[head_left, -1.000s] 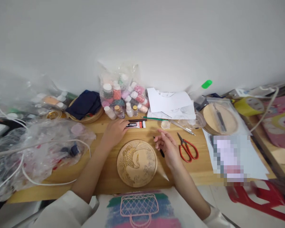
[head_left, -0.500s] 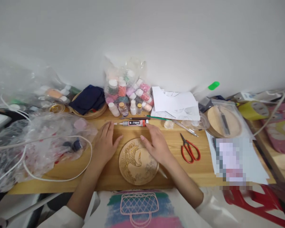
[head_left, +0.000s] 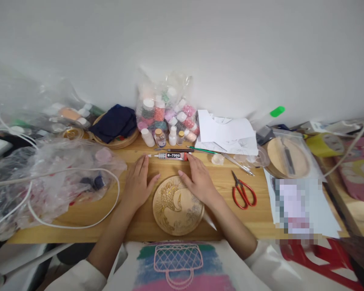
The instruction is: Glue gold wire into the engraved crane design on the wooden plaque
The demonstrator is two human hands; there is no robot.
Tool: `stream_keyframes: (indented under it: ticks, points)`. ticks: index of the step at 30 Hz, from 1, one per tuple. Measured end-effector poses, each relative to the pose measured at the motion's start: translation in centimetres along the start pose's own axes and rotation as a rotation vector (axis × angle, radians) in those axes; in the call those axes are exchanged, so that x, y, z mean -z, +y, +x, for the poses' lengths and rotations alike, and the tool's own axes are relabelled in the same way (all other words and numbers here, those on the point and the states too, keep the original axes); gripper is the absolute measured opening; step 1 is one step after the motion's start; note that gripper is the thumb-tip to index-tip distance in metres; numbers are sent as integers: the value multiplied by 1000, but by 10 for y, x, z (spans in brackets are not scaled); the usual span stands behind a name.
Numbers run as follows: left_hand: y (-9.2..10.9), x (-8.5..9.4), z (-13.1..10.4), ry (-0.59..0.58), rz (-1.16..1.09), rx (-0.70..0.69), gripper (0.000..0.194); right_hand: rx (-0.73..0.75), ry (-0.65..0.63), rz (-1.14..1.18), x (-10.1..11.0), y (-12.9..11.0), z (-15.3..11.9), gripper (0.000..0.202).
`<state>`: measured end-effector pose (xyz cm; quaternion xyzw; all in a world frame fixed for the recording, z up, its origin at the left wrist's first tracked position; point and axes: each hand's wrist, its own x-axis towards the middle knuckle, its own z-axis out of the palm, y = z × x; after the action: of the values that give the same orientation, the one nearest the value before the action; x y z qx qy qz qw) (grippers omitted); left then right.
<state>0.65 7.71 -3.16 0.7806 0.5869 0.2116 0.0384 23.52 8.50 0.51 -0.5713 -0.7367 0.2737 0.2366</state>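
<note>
My left hand (head_left: 138, 182) lies on the table with its fingers stretched out and thumb apart, left of a round wooden plaque (head_left: 176, 224). The plaque bears a crane-like bird in gold lines and grey waves. My right hand (head_left: 199, 180) is also open, its thumb and palm reaching over the plaque's upper right edge. Across the table behind the plaque lies a B-7000 glue tube (head_left: 173, 156), its nozzle by my left fingertips and its end by my right fingertips. Neither hand grips it. A white pointed thing (head_left: 210, 222) shows beside my right wrist.
Red-handled scissors (head_left: 243, 194) lie to the right. Small bottles (head_left: 160, 138) and a bag of bead jars (head_left: 170, 105) stand at the back. Plastic bags (head_left: 54, 169) and a white cable (head_left: 79, 227) cover the left. Papers (head_left: 227, 131) and a hoop (head_left: 288, 157) sit right.
The view has shifted slightly, so most things appear a little further right. Both hands stay open in about the same places by the plaque and glue tube.
</note>
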Motion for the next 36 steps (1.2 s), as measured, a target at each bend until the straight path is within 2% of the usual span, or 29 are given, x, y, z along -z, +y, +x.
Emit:
stream_keyframes:
  ticks: [3, 7, 10, 12, 14, 17, 20, 23, 26, 30, 36]
  points:
    - [0, 4, 2, 5, -3, -8, 64, -7, 8, 13, 0, 2, 1, 64]
    - [9, 23, 7, 44, -24, -28, 55, 20, 81, 33, 13, 7, 1, 56]
    - [21, 37, 8, -72, -39, -56, 34, 43, 73, -40, 32, 9, -1, 39]
    - [31, 42, 4, -146, -59, -81, 27, -28, -37, -146, 44, 10, -5, 25]
    - [40, 43, -4, -184, -57, -74, 26, -114, -128, -281, 52, 11, -13, 17]
    - [50, 40, -17, -190, -26, 1, 27, -168, -179, -433, 54, 14, -26, 15]
    - [52, 33, -26, -176, -26, 83, 27, -207, -193, -469, 51, 18, -35, 24]
    - [51, 28, -30, -150, -38, 110, 27, -249, -193, -464, 49, 22, -37, 22]
    - [49, 26, -31, -141, -53, 95, 29, -217, -146, -342, 53, 25, -40, 20]
    - [46, 24, -26, -164, -86, 82, 28, -170, -59, -12, 59, 31, -45, 21]
    - [41, 19, -11, -200, -174, 41, 24, -244, 1, 325, 53, 31, -54, 29]
